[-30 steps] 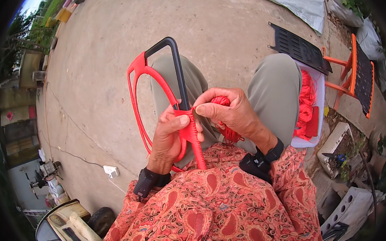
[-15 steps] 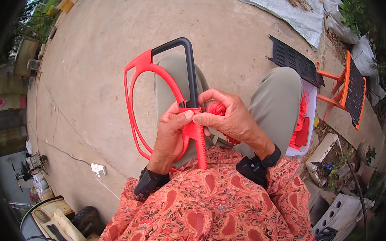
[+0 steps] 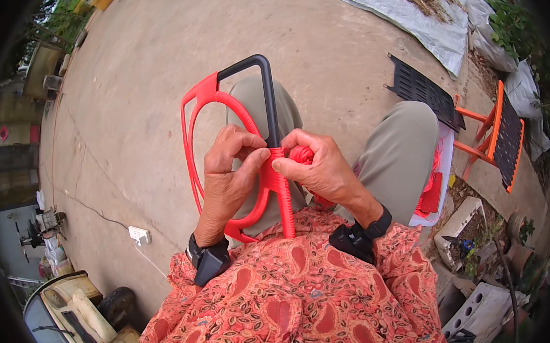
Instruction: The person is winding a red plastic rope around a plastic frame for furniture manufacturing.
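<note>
A black tubular frame [image 3: 269, 101] with a rounded top bend stands over my lap. Red cord [image 3: 275, 181] is wound tightly round its lower bar, and a curved red-wrapped loop [image 3: 244, 113] joins it on the left. My left hand [image 3: 229, 168] has thumb and forefinger pinched at the upper end of the winding; whatever strand lies between them is too small to make out. Opposite it, my right hand [image 3: 329, 172] presses its thumb beside the winding and holds a small bundle of red cord [image 3: 301, 154] behind the fingers.
Beside my right knee sits a white bin [image 3: 443, 183] with more red cord. Beyond it are a black slatted panel [image 3: 424, 91] and an orange-and-black folding stool [image 3: 506, 136]. A white power socket [image 3: 138, 235] lies on the concrete to the left, near a toy-like vehicle [image 3: 67, 313].
My left hand has shifted from gripping round the wrapped bar to a raised pinch at the winding's upper end. The right hand stays close by with the cord bundle.
</note>
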A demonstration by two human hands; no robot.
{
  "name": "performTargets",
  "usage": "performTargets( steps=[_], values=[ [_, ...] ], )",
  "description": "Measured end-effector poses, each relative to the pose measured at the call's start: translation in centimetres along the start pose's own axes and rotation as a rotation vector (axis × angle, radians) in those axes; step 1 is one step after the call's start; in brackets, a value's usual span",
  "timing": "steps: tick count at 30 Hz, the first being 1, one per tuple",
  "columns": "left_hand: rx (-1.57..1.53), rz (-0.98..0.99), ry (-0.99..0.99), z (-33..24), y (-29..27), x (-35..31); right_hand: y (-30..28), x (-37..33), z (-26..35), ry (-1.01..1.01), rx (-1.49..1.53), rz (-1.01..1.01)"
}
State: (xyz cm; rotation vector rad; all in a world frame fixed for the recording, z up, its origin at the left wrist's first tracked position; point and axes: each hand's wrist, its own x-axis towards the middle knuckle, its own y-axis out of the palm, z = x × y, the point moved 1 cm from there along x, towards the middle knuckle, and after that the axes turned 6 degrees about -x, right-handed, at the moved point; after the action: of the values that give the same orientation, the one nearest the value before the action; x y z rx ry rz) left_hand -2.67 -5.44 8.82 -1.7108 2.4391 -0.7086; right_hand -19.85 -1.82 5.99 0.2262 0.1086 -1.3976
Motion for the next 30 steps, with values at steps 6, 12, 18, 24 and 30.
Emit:
performTargets(
  steps=[6, 12, 18, 24, 30],
  values=[
    [0.078, 0.179, 0.032, -0.1, -0.2, 1.6, -0.3, 0.1, -0.5, -0.019, -0.002, -0.010],
    [-0.010, 0.233, 0.001, 0.2, -0.2, 1.9, -0.5, 0.1, -0.8, -0.016, 0.034, -0.003],
    [-0.093, 0.124, -0.047, 0.8, -0.3, 0.8, -0.9, 0.0, -1.2, -0.047, -0.001, -0.012],
    [0.029, 0.135, 0.050, -0.2, 0.5, 1.5, -0.8, 0.1, -1.2, -0.072, -0.002, -0.021],
    [0.078, 0.246, 0.020, -0.4, 0.2, 2.3, -0.7, 0.1, -1.6, -0.071, -0.017, -0.035]
  ],
)
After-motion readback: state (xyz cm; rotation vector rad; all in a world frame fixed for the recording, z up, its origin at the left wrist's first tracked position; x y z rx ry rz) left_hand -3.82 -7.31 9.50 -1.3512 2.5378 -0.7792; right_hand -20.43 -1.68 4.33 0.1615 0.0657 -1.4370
